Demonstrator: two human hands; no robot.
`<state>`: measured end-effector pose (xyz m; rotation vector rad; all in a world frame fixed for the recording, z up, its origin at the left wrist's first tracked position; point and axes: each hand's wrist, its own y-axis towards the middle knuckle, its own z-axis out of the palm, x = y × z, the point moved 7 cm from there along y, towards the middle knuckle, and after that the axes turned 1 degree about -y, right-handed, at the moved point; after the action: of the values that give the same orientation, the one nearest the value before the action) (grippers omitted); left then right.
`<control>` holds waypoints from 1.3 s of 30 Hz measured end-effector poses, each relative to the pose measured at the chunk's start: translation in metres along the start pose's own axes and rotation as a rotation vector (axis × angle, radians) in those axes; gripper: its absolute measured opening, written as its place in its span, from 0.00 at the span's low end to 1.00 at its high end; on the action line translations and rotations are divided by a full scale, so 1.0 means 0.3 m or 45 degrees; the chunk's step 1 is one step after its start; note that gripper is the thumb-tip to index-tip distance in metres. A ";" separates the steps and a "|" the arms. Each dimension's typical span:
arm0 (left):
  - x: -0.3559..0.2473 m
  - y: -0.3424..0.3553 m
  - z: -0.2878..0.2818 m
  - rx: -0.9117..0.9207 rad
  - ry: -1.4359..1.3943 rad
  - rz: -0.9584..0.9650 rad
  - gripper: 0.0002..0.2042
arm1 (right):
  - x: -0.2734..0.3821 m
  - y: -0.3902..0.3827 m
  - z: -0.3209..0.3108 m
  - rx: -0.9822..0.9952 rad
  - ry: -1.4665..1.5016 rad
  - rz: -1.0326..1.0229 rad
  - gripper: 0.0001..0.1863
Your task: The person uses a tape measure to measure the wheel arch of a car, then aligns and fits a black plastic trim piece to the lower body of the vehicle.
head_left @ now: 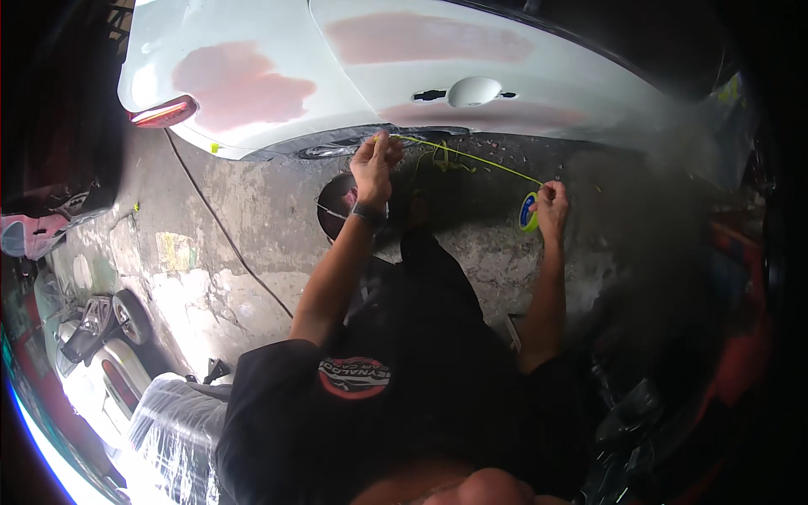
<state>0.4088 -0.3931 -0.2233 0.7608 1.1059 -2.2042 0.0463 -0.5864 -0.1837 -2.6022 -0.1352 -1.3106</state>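
A thin yellow-green strip of masking tape runs taut between my two hands. My left hand pinches its far end close to the wheel arch of a white car. My right hand is closed on the strip's other end, farther right and lower. Beside its fingers is the tape roll, yellow-green with a blue core. Dull pinkish patches mark the car's body, and the wheel shows partly under the arch.
Tangled used tape lies on the stained concrete floor. A dark cable crosses it at the left. A dark round object stands below my left wrist. Plastic-covered items and a small wheel are at lower left.
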 end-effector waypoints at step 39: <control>-0.003 0.133 0.022 -0.202 0.241 0.703 0.08 | -0.090 0.183 0.058 0.009 0.198 0.088 0.09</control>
<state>0.4354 -0.4188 -0.2402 1.0710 0.9943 -1.5911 0.0537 -0.6349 -0.2241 -2.4638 -0.0234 -1.4772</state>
